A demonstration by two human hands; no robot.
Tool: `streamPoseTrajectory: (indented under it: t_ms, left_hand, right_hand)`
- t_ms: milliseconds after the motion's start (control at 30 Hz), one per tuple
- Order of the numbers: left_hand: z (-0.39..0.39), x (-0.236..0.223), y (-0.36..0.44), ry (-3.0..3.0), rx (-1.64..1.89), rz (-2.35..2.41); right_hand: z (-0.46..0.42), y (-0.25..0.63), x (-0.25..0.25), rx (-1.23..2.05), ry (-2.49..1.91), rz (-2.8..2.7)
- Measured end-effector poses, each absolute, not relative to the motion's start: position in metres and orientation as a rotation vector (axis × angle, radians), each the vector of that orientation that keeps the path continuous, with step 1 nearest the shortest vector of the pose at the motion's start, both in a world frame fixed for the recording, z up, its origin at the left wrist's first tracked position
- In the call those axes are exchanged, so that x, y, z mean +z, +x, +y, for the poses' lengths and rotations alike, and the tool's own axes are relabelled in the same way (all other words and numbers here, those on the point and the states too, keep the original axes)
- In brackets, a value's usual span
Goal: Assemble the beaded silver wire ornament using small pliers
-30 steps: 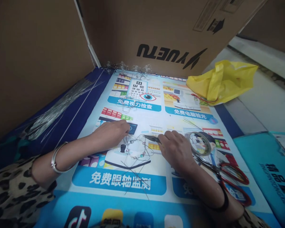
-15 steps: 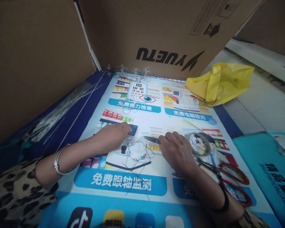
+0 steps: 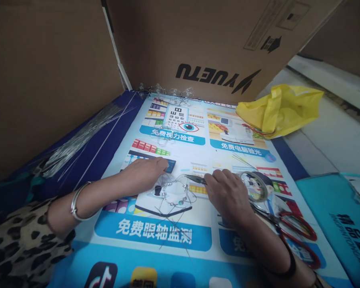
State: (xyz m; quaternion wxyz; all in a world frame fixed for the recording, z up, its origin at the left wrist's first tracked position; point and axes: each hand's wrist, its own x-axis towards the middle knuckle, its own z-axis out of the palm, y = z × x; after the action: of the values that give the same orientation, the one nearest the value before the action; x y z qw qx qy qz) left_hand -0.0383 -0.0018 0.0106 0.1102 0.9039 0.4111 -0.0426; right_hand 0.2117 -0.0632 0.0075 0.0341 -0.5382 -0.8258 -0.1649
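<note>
The left hand (image 3: 159,170) pinches the thin beaded wire ring (image 3: 180,203) over the bright poster (image 3: 192,256), and the right hand (image 3: 228,196) grips the pliers (image 3: 196,179), whose tips could slip off the skinny wire and bend it if squeezed crooked.

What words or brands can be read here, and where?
"YUETU", upside down: box
"免费视力检查": poster
"免费电脑验光": poster
"免费眼轴监测": poster
"美团", bottom cut off: poster
"精品", rest cut off: teal packet
The rest: too small, blurred or covered.
</note>
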Motion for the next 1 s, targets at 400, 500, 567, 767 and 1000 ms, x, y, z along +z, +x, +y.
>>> streamPoseTrajectory:
  t_ms: [400, 500, 567, 767, 1000]
  left_hand:
    - [-0.002, 0.008, -0.039, 2.674, -0.083, 1.203]
    - [-0.002, 0.008, -0.039, 2.693, -0.095, 1.194]
    - [-0.002, 0.008, -0.038, 2.691, -0.100, 1.192]
    - [-0.002, 0.008, -0.037, 2.686, -0.093, 1.202]
    - [-0.001, 0.007, -0.038, 2.677, -0.093, 1.199]
  right_hand:
    - [-0.058, 0.201, 0.006, -0.411, -1.570, -2.542]
    - [-0.056, 0.195, 0.003, -0.447, -1.547, -2.562]
    - [-0.054, 0.194, 0.002, -0.453, -1.541, -2.573]
    - [-0.055, 0.194, 0.000, -0.491, -1.543, -2.579]
    - [-0.057, 0.196, -0.002, -0.487, -1.550, -2.567]
